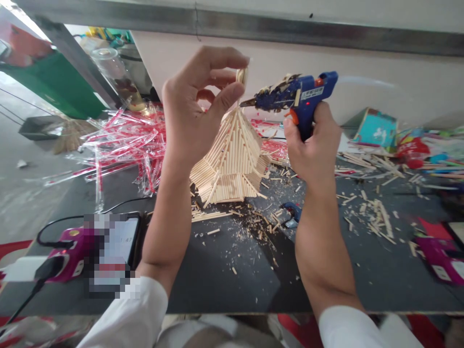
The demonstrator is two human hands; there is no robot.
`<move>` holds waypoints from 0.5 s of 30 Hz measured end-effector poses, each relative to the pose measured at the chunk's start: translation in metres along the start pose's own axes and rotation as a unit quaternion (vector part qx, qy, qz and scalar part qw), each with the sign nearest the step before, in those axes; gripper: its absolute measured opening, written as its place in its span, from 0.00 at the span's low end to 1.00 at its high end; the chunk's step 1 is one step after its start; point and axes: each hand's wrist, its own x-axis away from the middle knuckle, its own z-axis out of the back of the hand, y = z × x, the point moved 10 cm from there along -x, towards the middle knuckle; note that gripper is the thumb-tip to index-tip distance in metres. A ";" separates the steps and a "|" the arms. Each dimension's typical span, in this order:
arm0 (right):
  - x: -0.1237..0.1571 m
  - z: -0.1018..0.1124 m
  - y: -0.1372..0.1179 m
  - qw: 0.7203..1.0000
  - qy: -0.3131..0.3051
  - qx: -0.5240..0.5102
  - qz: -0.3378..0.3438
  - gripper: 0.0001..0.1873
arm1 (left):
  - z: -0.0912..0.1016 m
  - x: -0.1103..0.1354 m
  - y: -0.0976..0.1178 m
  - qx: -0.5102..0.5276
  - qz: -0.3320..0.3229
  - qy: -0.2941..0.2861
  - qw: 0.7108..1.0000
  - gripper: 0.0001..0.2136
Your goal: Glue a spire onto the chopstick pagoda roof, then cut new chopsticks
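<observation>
A pointed, tiered roof model (234, 150) made of thin wooden sticks stands on the dark table. Above its peak, my left hand (203, 92) pinches a small pale wooden piece (242, 76) between thumb and fingers. My right hand (315, 140) grips a blue hot glue gun (308, 96) with an orange trigger and a lit red light. Its nozzle points left, close beside the model's tip and just below the wooden piece. Dried brownish glue and bits of wood cling to the gun's front. Whether the nozzle touches anything I cannot tell.
Clear and red plastic wrappers (123, 140) heap up at left. A phone (116, 251) and a magenta power strip (72, 251) with cables lie front left. Blue-handled cutters (292, 212) sit among stick scraps. Another magenta power strip (440, 256) is at right. A metal bar (253, 38) crosses behind.
</observation>
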 end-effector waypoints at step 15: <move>-0.042 -0.012 0.006 0.999 -0.036 -0.031 0.025 0.19 | 0.005 0.000 0.002 0.020 -0.009 0.018 1.000 0.16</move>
